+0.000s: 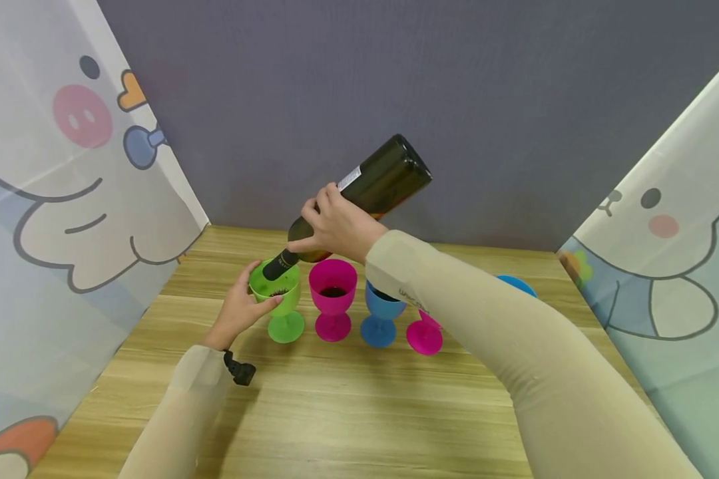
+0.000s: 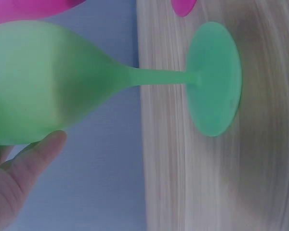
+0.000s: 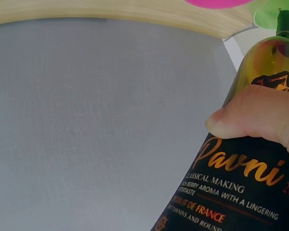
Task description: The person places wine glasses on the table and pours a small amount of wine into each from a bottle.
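Note:
My right hand (image 1: 335,225) grips a dark wine bottle (image 1: 389,176) round its body. The bottle is tipped neck-down to the left, its mouth inside the bowl of a green plastic goblet (image 1: 286,326). Dark liquid shows at the bottom of that bowl. With fingers and thumb round the bowl, my left hand (image 1: 238,311) holds the goblet from its left side. The goblet's foot (image 2: 214,79) stands on the wooden table in the left wrist view. In the right wrist view my thumb lies across the bottle above its printed label (image 3: 236,178).
To the right of the green goblet stand a pink goblet (image 1: 333,299) and a blue goblet (image 1: 379,330), both with dark liquid. Beyond them, my right sleeve partly hides another pink goblet (image 1: 424,337) and a blue rim (image 1: 516,285). A grey wall (image 1: 359,80) rises behind the table (image 1: 359,419).

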`<state>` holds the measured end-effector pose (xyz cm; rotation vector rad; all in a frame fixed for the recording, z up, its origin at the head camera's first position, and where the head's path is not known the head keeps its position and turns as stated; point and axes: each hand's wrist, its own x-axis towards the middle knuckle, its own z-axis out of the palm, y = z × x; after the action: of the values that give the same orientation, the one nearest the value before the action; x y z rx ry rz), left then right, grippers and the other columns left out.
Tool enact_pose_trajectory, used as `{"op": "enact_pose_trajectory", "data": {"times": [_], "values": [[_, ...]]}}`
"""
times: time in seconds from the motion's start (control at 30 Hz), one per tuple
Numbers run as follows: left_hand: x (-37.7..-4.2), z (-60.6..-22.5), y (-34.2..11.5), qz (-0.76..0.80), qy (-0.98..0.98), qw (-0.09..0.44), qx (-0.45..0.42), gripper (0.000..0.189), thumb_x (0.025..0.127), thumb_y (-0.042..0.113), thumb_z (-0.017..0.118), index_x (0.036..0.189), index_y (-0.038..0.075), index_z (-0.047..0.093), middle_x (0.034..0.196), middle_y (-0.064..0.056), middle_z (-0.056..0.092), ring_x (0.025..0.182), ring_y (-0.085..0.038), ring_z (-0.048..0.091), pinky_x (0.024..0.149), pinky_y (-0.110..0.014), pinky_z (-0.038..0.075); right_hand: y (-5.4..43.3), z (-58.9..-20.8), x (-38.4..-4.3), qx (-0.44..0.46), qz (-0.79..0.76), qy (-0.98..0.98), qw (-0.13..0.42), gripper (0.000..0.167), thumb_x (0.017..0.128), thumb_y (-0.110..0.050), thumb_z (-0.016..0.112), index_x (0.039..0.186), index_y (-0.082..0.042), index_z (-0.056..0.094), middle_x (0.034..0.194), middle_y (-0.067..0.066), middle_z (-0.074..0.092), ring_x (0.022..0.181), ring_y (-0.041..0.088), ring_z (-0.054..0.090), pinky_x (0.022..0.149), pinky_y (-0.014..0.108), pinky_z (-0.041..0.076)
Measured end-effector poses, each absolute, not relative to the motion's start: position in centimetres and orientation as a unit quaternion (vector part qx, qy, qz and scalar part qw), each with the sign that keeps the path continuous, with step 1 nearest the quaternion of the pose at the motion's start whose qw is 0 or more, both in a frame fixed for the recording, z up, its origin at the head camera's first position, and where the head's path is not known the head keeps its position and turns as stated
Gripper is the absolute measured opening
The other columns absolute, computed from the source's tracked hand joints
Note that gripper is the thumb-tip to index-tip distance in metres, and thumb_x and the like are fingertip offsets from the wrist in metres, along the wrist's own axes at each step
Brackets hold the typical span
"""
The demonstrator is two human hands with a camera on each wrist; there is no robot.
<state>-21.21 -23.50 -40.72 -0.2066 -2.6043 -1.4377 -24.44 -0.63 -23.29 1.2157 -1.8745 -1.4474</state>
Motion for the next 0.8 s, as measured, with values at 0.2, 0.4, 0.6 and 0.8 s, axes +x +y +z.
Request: {"op": "enact_pose_trajectory", "data": {"times": [0.2,0.4,0.6,0.8], "values": [[-21.1,-40.7,-23.5,-0.483,-0.869,0.079,-0.072,0.081,0.084,0.012,0.071,0.147,-0.006,0.021,0.127,-0.034,0.048,0.112,-0.046,0.051,0.092,-0.058,0.042,-0.6,-23.4,-24.4,0.442,-0.531,-0.683,0.237,0.095,0.086,-0.038,0.067,0.151,-0.044,-0.002,0.131,0.022,0.047,0.108,0.041,0.055,0.095,0.050,0.044],[-21.0,-40.5,-23.5,-0.482,-0.869,0.081,-0.075,0.081,0.084,0.011,0.071,0.147,-0.006,0.022,0.127,-0.034,0.048,0.112,-0.046,0.051,0.091,-0.055,0.043,-0.2,-23.7,-24.3,0.440,-0.523,-0.693,0.230,0.097,0.086,-0.039,0.067,0.151,-0.044,-0.005,0.132,0.021,0.046,0.109,0.040,0.055,0.096,0.049,0.043],[-21.0,-40.5,-23.5,-0.481,-0.869,0.089,-0.078,0.081,0.083,0.010,0.071,0.146,-0.007,0.023,0.127,-0.035,0.048,0.112,-0.046,0.051,0.093,-0.057,0.042,0.4,-24.1,-24.7,0.434,-0.480,-0.727,0.229,0.094,0.089,-0.026,0.067,0.150,-0.048,-0.002,0.131,0.018,0.047,0.107,0.037,0.057,0.096,0.046,0.045],[-20.9,-40.8,-23.5,-0.482,-0.867,0.098,-0.083,0.078,0.082,0.008,0.071,0.142,-0.012,0.026,0.127,-0.035,0.047,0.113,-0.048,0.050,0.095,-0.058,0.041,0.9,-24.6,-24.9,0.445,-0.393,-0.775,0.218,0.090,0.089,-0.018,0.067,0.150,-0.050,0.009,0.128,0.016,0.050,0.106,0.034,0.058,0.094,0.045,0.044]]}}
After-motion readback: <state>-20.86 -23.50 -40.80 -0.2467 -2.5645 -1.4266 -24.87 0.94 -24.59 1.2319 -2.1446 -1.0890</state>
